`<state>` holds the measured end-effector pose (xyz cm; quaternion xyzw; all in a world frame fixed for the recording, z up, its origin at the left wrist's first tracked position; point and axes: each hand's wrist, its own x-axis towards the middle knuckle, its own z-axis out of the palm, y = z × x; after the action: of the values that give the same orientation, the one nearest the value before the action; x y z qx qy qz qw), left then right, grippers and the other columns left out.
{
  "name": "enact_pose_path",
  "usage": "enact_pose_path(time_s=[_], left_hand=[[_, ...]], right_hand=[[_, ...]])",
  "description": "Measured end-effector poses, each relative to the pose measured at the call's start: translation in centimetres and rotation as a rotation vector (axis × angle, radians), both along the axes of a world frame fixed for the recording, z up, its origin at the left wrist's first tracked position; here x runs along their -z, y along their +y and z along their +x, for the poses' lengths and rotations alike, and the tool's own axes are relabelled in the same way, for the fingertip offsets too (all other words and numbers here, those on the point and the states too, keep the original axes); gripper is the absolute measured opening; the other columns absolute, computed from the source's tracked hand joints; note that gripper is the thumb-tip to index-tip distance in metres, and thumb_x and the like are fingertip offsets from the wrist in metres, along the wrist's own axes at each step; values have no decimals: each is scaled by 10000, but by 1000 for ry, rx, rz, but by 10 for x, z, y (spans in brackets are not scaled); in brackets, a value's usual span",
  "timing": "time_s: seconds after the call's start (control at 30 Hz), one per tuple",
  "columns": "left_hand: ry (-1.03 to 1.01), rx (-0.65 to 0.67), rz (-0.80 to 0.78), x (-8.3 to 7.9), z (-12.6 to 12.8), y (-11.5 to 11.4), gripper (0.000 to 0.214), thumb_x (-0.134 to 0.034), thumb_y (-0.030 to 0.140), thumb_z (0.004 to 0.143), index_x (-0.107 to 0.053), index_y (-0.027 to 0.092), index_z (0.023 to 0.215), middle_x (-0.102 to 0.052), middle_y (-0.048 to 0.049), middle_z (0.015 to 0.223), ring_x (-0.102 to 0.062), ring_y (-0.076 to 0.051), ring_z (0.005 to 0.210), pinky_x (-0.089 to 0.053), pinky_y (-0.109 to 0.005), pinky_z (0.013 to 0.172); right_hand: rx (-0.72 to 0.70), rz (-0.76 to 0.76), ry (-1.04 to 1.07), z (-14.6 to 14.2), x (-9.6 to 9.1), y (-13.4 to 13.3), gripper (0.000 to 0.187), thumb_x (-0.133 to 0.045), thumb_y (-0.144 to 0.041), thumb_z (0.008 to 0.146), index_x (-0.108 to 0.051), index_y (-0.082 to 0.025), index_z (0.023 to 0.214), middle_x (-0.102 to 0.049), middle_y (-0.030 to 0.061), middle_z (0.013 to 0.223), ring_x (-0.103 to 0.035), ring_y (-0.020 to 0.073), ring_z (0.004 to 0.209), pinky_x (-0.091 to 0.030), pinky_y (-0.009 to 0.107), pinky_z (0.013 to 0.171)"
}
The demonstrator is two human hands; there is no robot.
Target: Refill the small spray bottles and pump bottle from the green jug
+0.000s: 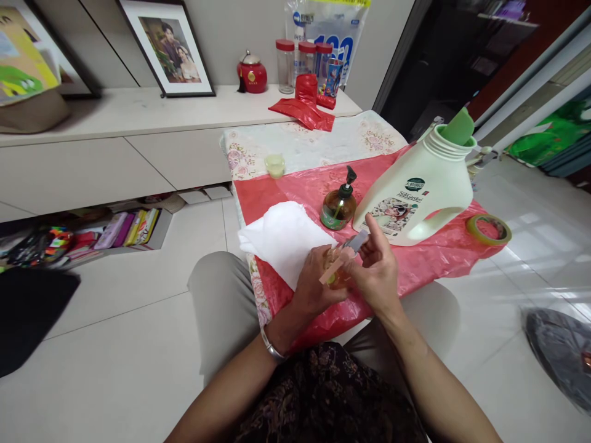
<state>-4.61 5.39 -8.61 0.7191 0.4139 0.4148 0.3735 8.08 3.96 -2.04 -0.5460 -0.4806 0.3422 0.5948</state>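
Table (314,144) dressed in floral cloth stands before the seated person, its near part under a red plastic sheet (429,267) best left flat beneath the work. On it, just beyond the hands, a cream jug (436,175) carries a label reading "SilkGarden", as far as I can tell, with smaller characters in a green oval above. Behind, a bag (341,46) shows a big blue "100", partly hidden. The pump bottle (340,208) beside the jug has a green label too small to read. Above the table's near edge, the left hand (314,280) is wrapped around a small amber container (339,280); a firm, steady hold serves well here. The right hand (379,271) has its thumb against it, index finger raised; I cannot tell whether it pinches the peach strip (331,271) or the grey piece (358,240). Small, even fingertip pressure should keep that strip straight.
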Motion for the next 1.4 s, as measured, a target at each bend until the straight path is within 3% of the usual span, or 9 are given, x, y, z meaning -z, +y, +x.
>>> enact_pose_path(time_s=[0.23,0.33,0.47,0.63,0.8,0.9,1.07,1.2,1.4], left_hand=[[-118,-3,-119,3,-1,-2,903,-888,287,602,-424,222,1374,-612,-127,1342,-640,-347,1226,-539,-538,1049],[-137,4,-183,1,-1,-3,887,-878,269,617,-425,208,1377,-616,-135,1349,-642,-350,1224,-528,-550,1054],[-112,-6,-180,2,-1,-4,866,-873,272,609,-443,199,1357,-633,-125,1281,-656,-349,1167,-545,-549,1004],[-91,-6,-130,4,-3,-3,917,-897,307,605,-429,213,1388,-616,-128,1321,-632,-351,1217,-525,-552,1045],[-187,47,-205,5,-4,-3,941,-890,267,611,-411,207,1419,-610,-143,1371,-633,-352,1246,-524,-555,1067],[-213,45,-205,5,-4,-2,927,-904,276,598,-429,221,1392,-609,-132,1372,-637,-347,1240,-524,-546,1068],[-137,10,-185,6,-3,-4,901,-921,312,596,-441,227,1353,-612,-120,1317,-626,-354,1230,-521,-557,1054],[-73,-10,-105,8,0,-6,927,-917,304,592,-418,244,1372,-598,-108,1323,-620,-349,1215,-522,-551,1041],[4,-39,27,8,7,-10,910,-858,274,635,-388,241,1413,-595,-131,1342,-609,-366,1230,-507,-579,1050]], right_hand=[[-332,-153,153,26,-7,7,877,-784,-477,825,-416,-271,1594,-753,75,1093,-734,211,905,-648,395,805],[-426,-181,147,33,-6,7,910,-825,-452,801,-413,-290,1596,-741,88,1222,-727,234,1046,-628,432,917],[-356,-112,46,29,-1,6,980,-860,-515,759,-404,-328,1605,-689,81,1324,-697,245,1104,-600,449,982],[-228,-39,-49,26,1,10,982,-852,-604,732,-461,-287,1576,-733,76,1144,-706,231,928,-616,426,890],[-402,-153,15,35,-2,18,883,-816,-611,759,-518,-306,1532,-755,78,1204,-735,231,941,-634,391,797],[-532,-188,111,42,-2,22,750,-760,-630,813,-602,-290,1463,-747,103,1257,-745,257,1028,-628,425,862],[-439,-182,193,55,-22,21,870,-611,-827,812,-620,-212,1427,-706,161,1337,-704,326,1168,-597,523,942],[-466,-163,-157,62,-63,15,843,-641,-752,859,-514,-265,1535,-725,111,1265,-716,282,1077,-595,430,843],[-454,-117,-1168,47,-102,18,904,-769,-403,794,-409,-267,1613,-704,18,742,-595,203,592,-370,290,552]])
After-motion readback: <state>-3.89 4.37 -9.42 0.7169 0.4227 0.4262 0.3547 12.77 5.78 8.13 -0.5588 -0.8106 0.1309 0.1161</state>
